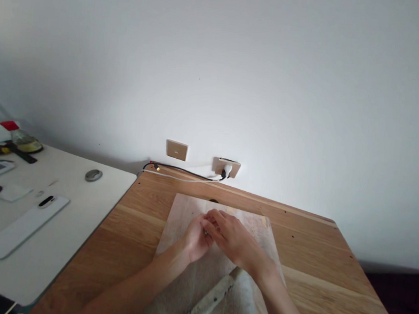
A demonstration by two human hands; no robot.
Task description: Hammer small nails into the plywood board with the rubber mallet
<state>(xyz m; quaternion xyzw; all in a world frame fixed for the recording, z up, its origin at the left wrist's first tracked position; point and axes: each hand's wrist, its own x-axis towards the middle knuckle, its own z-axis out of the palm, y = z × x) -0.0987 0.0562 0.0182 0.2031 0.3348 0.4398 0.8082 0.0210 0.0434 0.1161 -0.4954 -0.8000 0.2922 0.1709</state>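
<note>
- The left hand (198, 237) is cupped, palm turned inward, over the far half of a pale board (178, 225); its fingers curl partly closed.
- The right hand (230, 234) meets it from the right, fingers bent and touching the left hand's fingers; whether anything is held between them, I cannot tell.
- The board lies flat on the wooden worktop (132, 228), its far edge near the worktop's far edge.
- A pale, dark-spotted rod (207, 302) rests aslant on the board's near half, its far end beside the right forearm.
- A black cable (182, 170) and a white cable (178, 176) run along the worktop's far edge, from near its far left corner to a wall socket (235, 168).
- Against the worktop's left edge stands a white table (78, 213), with a grey disc (93, 175) near its far right corner and a white oblong case (24, 230) nearer its near edge.
</note>
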